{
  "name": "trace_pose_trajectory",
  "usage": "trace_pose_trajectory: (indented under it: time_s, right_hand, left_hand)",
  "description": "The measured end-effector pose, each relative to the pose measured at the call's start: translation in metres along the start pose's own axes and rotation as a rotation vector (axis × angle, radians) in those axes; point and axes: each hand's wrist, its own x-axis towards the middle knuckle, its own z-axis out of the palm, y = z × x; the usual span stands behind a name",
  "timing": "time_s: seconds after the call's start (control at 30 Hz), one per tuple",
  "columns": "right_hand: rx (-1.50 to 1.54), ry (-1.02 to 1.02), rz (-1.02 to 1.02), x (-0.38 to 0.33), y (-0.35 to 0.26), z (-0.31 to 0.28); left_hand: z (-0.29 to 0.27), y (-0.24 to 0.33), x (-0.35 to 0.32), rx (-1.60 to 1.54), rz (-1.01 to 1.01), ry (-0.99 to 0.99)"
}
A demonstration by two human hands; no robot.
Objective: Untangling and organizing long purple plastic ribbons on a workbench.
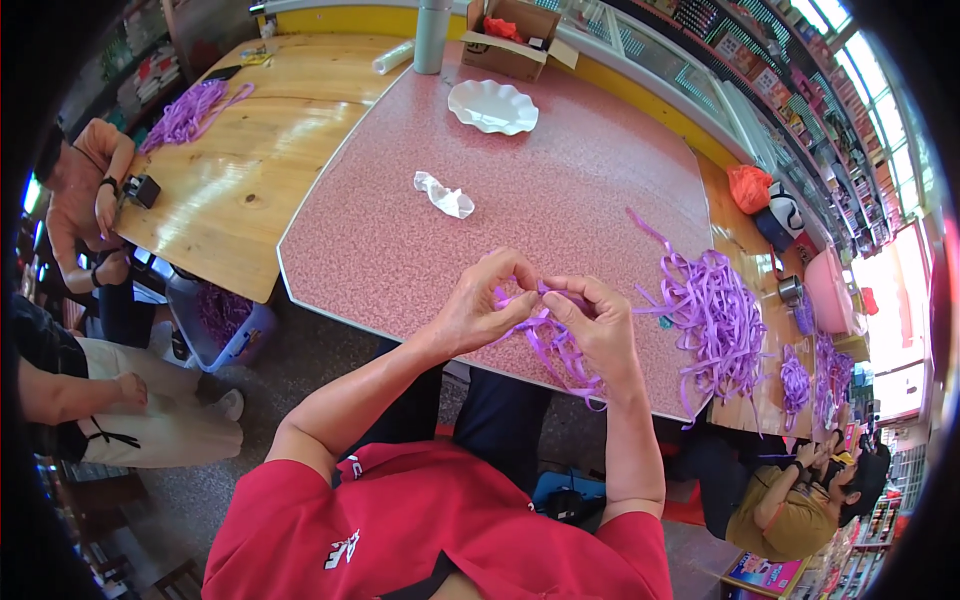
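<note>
Above the near edge of the pink speckled table [390,265], my left hand [483,305] pinches a narrow purple ribbon [555,345] between thumb and fingers. Close beside it, my right hand [592,318] grips the same ribbon, the fingertips of both hands almost meeting. Loose loops of ribbon hang below my hands over the table edge. What exactly lies between the fingertips is partly hidden. To the right of my right hand lies a big tangled pile of purple ribbons [712,320], with strands trailing to the table's edge.
Crumpled white tissue [445,195] and a scalloped white plate [492,107] lie farther back. A grey-green cylinder [432,40] and an open cardboard box [512,45] stand at the far edge. Wooden tables flank both sides, with more ribbons [190,112]. People sit or stand left and right.
</note>
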Motion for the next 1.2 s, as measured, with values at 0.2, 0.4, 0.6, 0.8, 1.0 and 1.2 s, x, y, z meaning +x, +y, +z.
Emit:
trace_pose_trajectory:
  time_s: [0.2, 0.4, 0.6, 0.8, 1.0, 1.2]
  right_hand:
    - [0.011, -0.019, 0.065, -0.001, -0.009, -0.01]
    - [-0.218, -0.016, -0.104, 0.001, -0.015, -0.01]
    - [-0.316, -0.156, -0.16, -0.001, -0.024, -0.013]
    - [-0.307, -0.27, -0.236, -0.008, -0.018, -0.009]
    - [-0.285, -0.193, -0.213, 0.004, -0.042, -0.013]
    - [0.113, 0.132, -0.291, 0.03, -0.126, -0.067]
  left_hand:
    - [0.0, 0.005, 0.001, 0.091, 0.044, 0.023]
    - [-0.006, 0.018, 0.016, 0.676, 0.46, -0.077]
    - [-0.033, 0.026, 0.01, 0.795, 0.466, -0.327]
    - [-0.055, 0.026, -0.008, 0.54, 0.37, -0.516]
    - [-0.037, 0.002, 0.012, 0.168, 0.126, -0.391]
    - [0.063, 0.021, 0.1, -0.237, 0.071, -0.482]
